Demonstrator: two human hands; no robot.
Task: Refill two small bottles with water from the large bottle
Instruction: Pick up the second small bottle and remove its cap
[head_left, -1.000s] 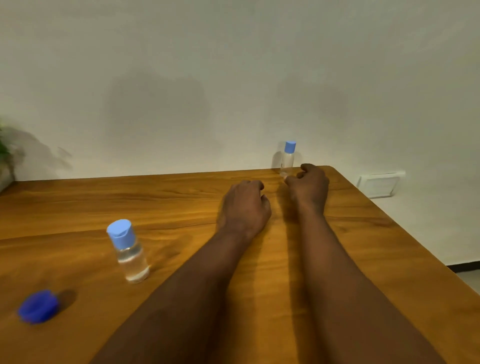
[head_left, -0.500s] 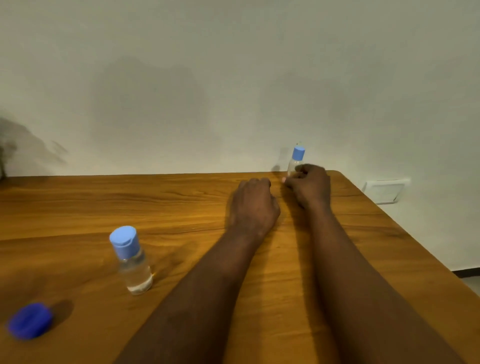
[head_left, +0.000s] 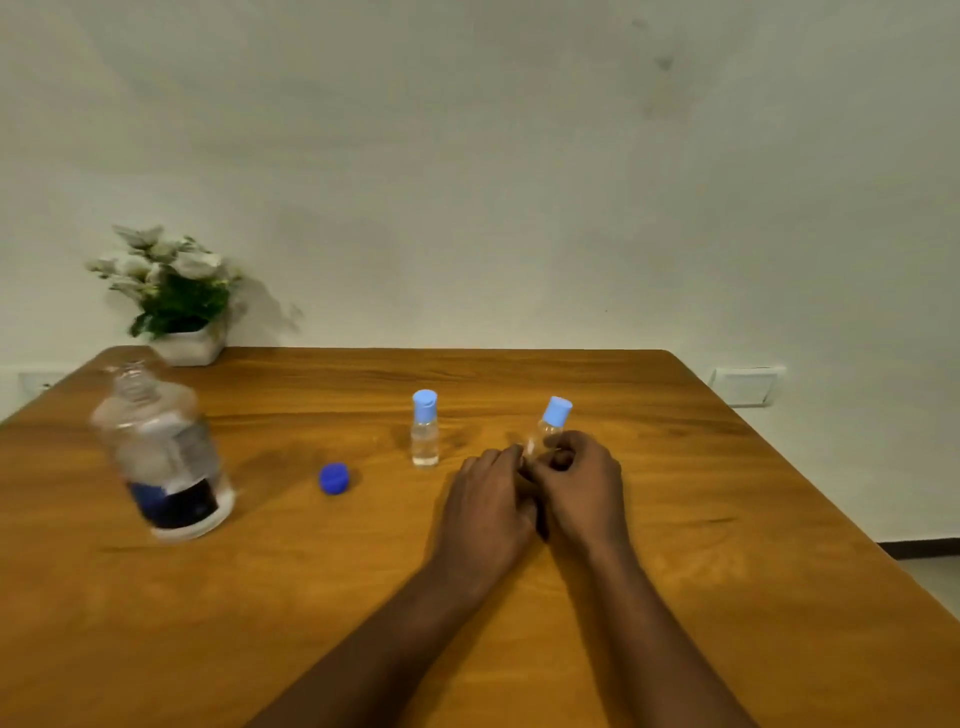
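Observation:
My right hand (head_left: 579, 480) grips the lower body of a small clear bottle (head_left: 550, 423) with a light blue cap, which tilts to the right. My left hand (head_left: 488, 499) lies right beside it with curled fingers that reach the bottle's base; whether they hold it is hidden. A second small bottle (head_left: 425, 428) with a light blue cap stands upright to the left and has some water in it. The large clear bottle (head_left: 163, 452) with a dark blue label stands uncapped at the left. Its dark blue cap (head_left: 333, 478) lies on the table.
Everything sits on a wooden table (head_left: 727, 519) against a pale wall. A white pot of flowers (head_left: 174, 296) stands at the back left corner. The table's right edge runs close to a wall socket (head_left: 745, 385).
My right hand took the far small bottle from the back edge and brought it toward me. The view swung left, so the large bottle and the flowers now show.

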